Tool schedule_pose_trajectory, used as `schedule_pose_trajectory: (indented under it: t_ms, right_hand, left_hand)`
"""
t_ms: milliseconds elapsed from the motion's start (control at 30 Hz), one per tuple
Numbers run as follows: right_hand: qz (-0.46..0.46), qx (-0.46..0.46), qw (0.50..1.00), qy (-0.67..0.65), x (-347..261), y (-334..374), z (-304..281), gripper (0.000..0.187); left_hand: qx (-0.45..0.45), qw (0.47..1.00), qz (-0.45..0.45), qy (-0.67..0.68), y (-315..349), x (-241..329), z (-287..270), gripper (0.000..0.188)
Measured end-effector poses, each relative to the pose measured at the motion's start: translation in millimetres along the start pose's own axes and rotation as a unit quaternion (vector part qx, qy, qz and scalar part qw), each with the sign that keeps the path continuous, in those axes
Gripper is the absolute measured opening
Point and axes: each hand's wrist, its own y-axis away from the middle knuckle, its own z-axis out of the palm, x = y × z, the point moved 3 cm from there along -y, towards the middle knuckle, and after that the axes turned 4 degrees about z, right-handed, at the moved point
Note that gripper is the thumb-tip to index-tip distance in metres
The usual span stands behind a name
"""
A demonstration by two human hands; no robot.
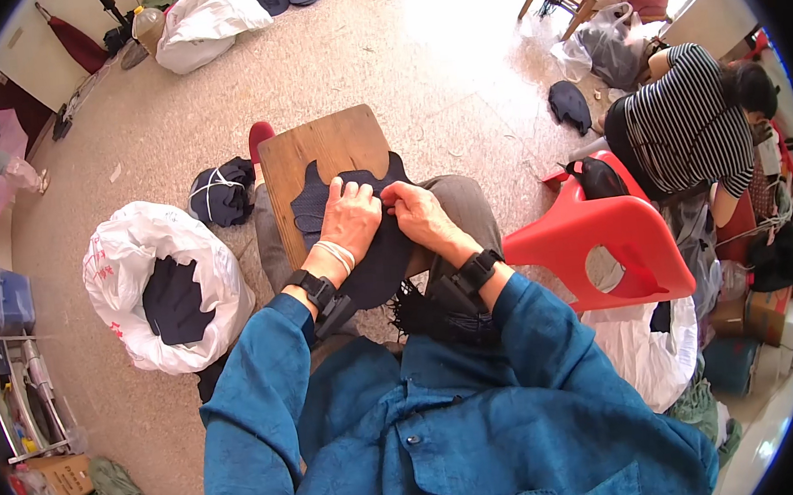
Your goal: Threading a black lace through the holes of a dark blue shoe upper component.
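Note:
A wooden board [323, 139] lies across my lap, with dark navy knit fabric pieces [375, 273] spread on its near part. The pieces have curved, cut-out edges. My left hand [352, 221], a white band round its wrist, rests on the fabric with its fingers bent down onto it. Close beside it, my right hand [420, 217] pinches the fabric near its upper right edge. The fingertips of both hands nearly meet, and whether something small is between them cannot be made out. Dark fringe-like threads [413, 310] hang below the board between my knees.
Left of me stands an open white plastic bag [106, 273] holding dark fabric [175, 300]. Beyond it lies a tied dark bundle [224, 193]. At my right is a red plastic chair [622, 237], with a person in stripes [682, 119] bending behind it. A child holds a pink umbrella [14, 130].

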Motion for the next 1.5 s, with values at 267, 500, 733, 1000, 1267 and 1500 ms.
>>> schedule_pose_trajectory:
  t_ms: [267, 500, 733, 1000, 1267, 1500]
  right_hand:
    - [-0.024, -0.001, 0.999, 0.044, -0.7, 3.0, -0.3, 0.020]
    - [-0.040, -0.003, 0.997, 0.067, -9.7, 7.3, -3.0, 0.020]
    - [-0.065, 0.004, 0.993, 0.098, -14.4, 7.0, -2.5, 0.018]
    - [-0.107, -0.105, 0.988, 0.044, -51.0, 1.3, 24.9, 0.024]
    - [-0.196, 0.045, 0.947, 0.251, -55.1, 11.5, 11.2, 0.029]
    - [-0.236, -0.062, 0.957, 0.154, -31.5, 18.1, 24.3, 0.028]
  left_hand:
    - [-0.022, 0.950, -0.195, 0.243, 11.0, -27.1, 1.0, 0.005]
    - [0.071, 0.961, -0.237, 0.127, 50.4, -85.7, -27.8, 0.007]
    - [0.113, 0.948, -0.239, 0.179, 69.1, -66.6, -37.6, 0.003]
    - [0.151, 0.826, -0.222, 0.495, 46.3, -36.5, -35.9, 0.011]
    - [0.083, 0.948, -0.181, 0.249, 63.4, -59.9, -6.1, 0.008]
    - [0.055, 0.962, -0.166, 0.211, 55.2, -53.9, 0.9, 0.007]
